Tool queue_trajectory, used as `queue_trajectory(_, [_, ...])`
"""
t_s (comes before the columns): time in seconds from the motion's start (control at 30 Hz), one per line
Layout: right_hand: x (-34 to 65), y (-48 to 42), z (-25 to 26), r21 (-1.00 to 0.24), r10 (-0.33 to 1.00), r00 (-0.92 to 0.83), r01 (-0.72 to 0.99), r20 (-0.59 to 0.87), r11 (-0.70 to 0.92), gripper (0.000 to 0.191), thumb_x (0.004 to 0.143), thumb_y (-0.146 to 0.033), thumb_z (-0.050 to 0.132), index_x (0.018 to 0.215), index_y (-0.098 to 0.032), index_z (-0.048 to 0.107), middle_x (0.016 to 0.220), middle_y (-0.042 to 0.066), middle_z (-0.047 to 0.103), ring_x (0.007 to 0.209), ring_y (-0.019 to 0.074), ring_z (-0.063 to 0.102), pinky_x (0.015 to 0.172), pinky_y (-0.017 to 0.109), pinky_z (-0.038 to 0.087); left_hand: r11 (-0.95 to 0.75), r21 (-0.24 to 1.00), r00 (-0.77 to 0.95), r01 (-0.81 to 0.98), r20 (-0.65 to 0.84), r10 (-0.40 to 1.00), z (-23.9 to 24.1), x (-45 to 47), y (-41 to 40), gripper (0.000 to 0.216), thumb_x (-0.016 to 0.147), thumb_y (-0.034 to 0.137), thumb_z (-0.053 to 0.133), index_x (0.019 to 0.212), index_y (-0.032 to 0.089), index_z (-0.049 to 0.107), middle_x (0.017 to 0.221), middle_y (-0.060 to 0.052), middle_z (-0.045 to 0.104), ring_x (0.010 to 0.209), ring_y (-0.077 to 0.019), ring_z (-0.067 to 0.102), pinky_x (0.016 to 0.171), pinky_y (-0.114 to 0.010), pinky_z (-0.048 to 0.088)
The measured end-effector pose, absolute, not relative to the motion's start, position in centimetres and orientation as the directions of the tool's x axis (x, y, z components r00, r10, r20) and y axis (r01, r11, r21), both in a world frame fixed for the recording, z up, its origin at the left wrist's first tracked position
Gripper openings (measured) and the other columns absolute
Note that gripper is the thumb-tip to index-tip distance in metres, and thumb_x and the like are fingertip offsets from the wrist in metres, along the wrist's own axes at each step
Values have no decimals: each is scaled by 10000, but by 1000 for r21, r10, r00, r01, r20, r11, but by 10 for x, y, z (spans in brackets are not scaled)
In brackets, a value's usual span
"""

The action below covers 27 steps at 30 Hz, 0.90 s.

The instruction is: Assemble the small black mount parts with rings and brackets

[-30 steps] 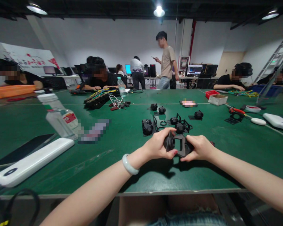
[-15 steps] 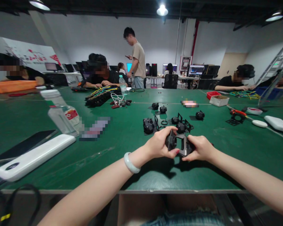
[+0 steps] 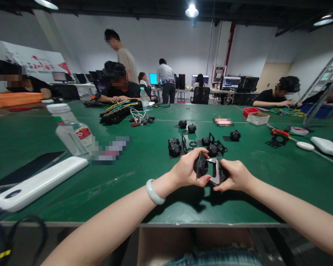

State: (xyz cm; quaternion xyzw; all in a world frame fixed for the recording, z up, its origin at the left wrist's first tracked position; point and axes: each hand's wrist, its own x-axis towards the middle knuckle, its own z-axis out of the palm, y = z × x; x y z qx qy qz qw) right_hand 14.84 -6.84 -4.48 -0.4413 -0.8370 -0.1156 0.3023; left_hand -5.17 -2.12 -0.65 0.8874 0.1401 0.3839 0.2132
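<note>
My left hand (image 3: 186,169) is closed around a small black round motor-like part (image 3: 201,167), thumb under it. My right hand (image 3: 235,175) grips a black plastic bracket (image 3: 215,171) from the right side. The two pieces are pressed together just above the green table (image 3: 144,177), near its front edge. A pale bangle (image 3: 153,192) sits on my left wrist. Just beyond my hands lie several similar black parts and brackets (image 3: 195,142).
A water bottle (image 3: 72,132), a dark phone (image 3: 27,169) and a white power bank (image 3: 39,183) lie at the left. Wired black modules (image 3: 118,112) sit further back. A red box (image 3: 248,109), a white box (image 3: 256,117) and white devices (image 3: 326,145) are at the right. Several people work around the table.
My hands keep hold of the motor and bracket, barely shifting. The standing person in the background has walked from the middle to the left.
</note>
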Motion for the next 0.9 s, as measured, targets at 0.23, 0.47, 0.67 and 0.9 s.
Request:
queue_trajectory(0.23, [147, -71, -43, -87, 676, -418, 811, 607, 579, 515, 536, -666, 497, 634, -169, 403, 500, -10, 488, 426, 87, 438, 423, 201, 263, -882, 465, 623, 69, 671, 402, -6, -50, -26, 551, 557, 405, 569, 1009, 150, 384, 925, -74, 536, 847, -188, 536, 768, -299, 431])
queue_trajectory(0.47, [146, -71, -44, -88, 668, -418, 806, 616, 586, 516, 528, -668, 498, 624, -171, 396, 494, -16, 477, 421, 79, 421, 416, 197, 259, -896, 438, 591, 77, 703, 395, -7, -50, -28, 562, 538, 427, 570, 996, 155, 390, 925, -72, 540, 848, -195, 536, 772, -309, 430])
queue_trajectory(0.67, [149, -68, -42, -49, 654, -441, 806, 614, 590, 519, 548, -674, 478, 641, -167, 415, 507, -11, 487, 426, 85, 437, 424, 204, 264, -873, 483, 613, 70, 670, 420, -4, -50, -25, 534, 564, 422, 562, 994, 152, 397, 918, -75, 541, 835, -188, 535, 759, -306, 429])
queue_trajectory(0.9, [167, -62, -31, 164, 577, -509, 823, 639, 545, 543, 570, -697, 429, 606, -156, 443, 501, 11, 486, 475, 116, 477, 457, 230, 271, -705, 707, 667, -58, 553, 500, 4, -52, -17, 551, 642, 532, 484, 1007, 129, 395, 892, -94, 554, 750, -176, 550, 681, -298, 436])
